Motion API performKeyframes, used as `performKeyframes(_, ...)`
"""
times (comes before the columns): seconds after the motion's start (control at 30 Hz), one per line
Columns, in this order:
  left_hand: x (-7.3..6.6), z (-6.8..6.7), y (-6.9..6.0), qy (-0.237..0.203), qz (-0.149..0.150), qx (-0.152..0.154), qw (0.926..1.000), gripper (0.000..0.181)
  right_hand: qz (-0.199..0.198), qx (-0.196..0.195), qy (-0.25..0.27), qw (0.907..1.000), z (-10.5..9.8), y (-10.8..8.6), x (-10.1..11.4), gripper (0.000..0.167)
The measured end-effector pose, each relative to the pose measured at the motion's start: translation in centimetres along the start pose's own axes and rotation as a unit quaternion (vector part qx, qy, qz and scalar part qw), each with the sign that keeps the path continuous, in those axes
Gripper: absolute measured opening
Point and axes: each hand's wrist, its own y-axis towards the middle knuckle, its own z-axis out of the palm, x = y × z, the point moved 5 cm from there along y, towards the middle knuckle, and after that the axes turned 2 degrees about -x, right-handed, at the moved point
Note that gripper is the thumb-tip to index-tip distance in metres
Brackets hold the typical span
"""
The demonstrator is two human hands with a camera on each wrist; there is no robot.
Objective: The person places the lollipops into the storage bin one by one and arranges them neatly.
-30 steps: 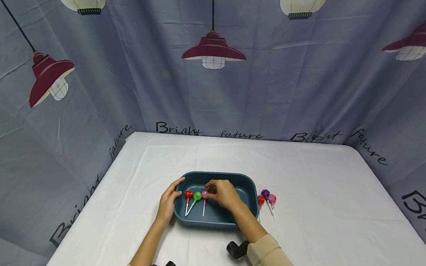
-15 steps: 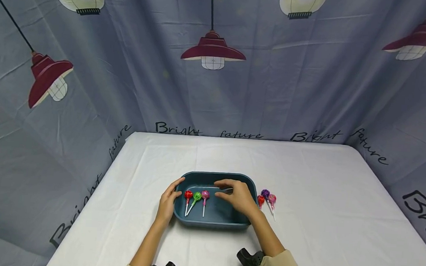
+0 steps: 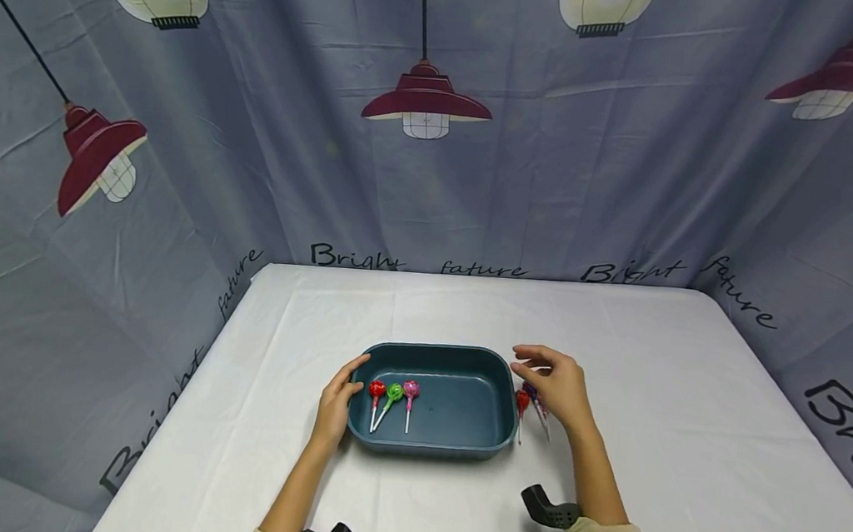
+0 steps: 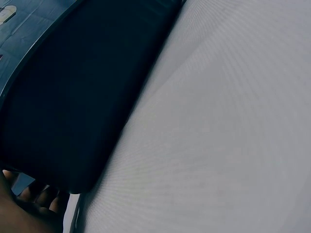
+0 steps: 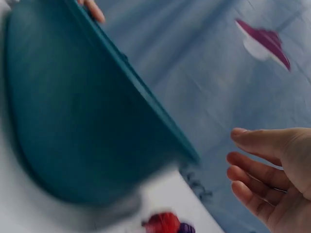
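A dark teal rectangular tray (image 3: 457, 450) sits on the table. Inside its left part lie a red lollipop (image 3: 377, 389), a green lollipop (image 3: 394, 392) and a pink lollipop (image 3: 412, 389), sticks toward the front. My left hand (image 3: 336, 401) rests against the tray's left end, thumb and fingers spread along it. Just off the tray's right end hovers my right hand (image 3: 556, 386), fingers loosely bent and holding nothing. Close below it are another red lollipop (image 3: 523, 400) and a purple lollipop (image 3: 532, 390); the hand mostly covers a second pink one.
White cloth covers the table (image 3: 682, 453). Behind and at both sides hangs a grey-blue curtain (image 3: 317, 124) printed with lamps and lettering. Each wrist carries a black camera mount, such as the right one (image 3: 550, 508).
My right hand has let go of the pink lollipop in the tray and moved right, past the tray's rim, to the loose lollipops. The left hand has stayed in place.
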Motion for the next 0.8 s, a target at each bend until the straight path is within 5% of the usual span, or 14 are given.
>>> performKeyframes(0.2,0.0,0.0,0.0,0.001,0.003,0.001,1.0,0.044,0.017,-0.022,-0.054,0.9982,-1.8,-0.5,-3.2,0.03)
performKeyframes(0.37,0.1,0.0,0.1,-0.006,-0.001,0.0,1.0,0.044,0.041,0.005,-0.075,0.9964,-2.1,-1.0,-5.3,0.034)
performKeyframes(0.57,0.0,0.0,0.0,-0.005,0.001,-0.003,1.0,0.044,0.075,0.051,-0.066,0.9937,-1.6,-1.7,-6.8,0.036)
performKeyframes(0.8,0.0,0.0,0.1,-0.003,0.0,-0.002,1.0,0.043,0.092,0.048,-0.076,0.9917,-1.2,-1.9,-7.4,0.034)
